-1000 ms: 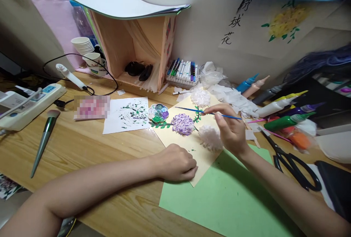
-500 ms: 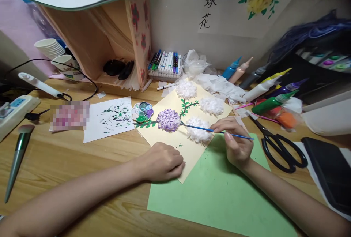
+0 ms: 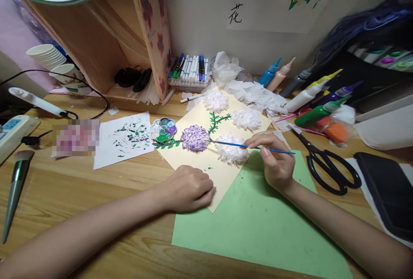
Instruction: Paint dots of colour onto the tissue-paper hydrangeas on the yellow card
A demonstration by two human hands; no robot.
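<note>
A thin blue paintbrush (image 3: 237,144) is pinched between the thumb and fingers of my right hand (image 3: 278,158). Its tip reaches the right edge of a purple-tinted paper flower (image 3: 195,137). That flower sits on a cream sheet (image 3: 209,180) with painted dark stems and green leaves. White fluffy flowers (image 3: 232,149) are on the same sheet, one lying beneath the brush handle. My left hand (image 3: 189,188) rests as a loose fist on the sheet's near corner, with nothing seen in it. A flower-shaped paint palette (image 3: 163,130) lies at the sheet's left corner.
Under the cream sheet lies green paper (image 3: 251,236). Black scissors (image 3: 332,167) and paint bottles (image 3: 322,111) are at the right. Farther left are a paint-smeared paper (image 3: 125,139) and a large makeup brush (image 3: 17,193). Markers (image 3: 190,70) stand at the back by an open box (image 3: 151,38).
The whole view has shifted slightly, so things appear a little further left and up. Both hands keep nearly the same pose, and the brush tip stays beside the purple flower.
</note>
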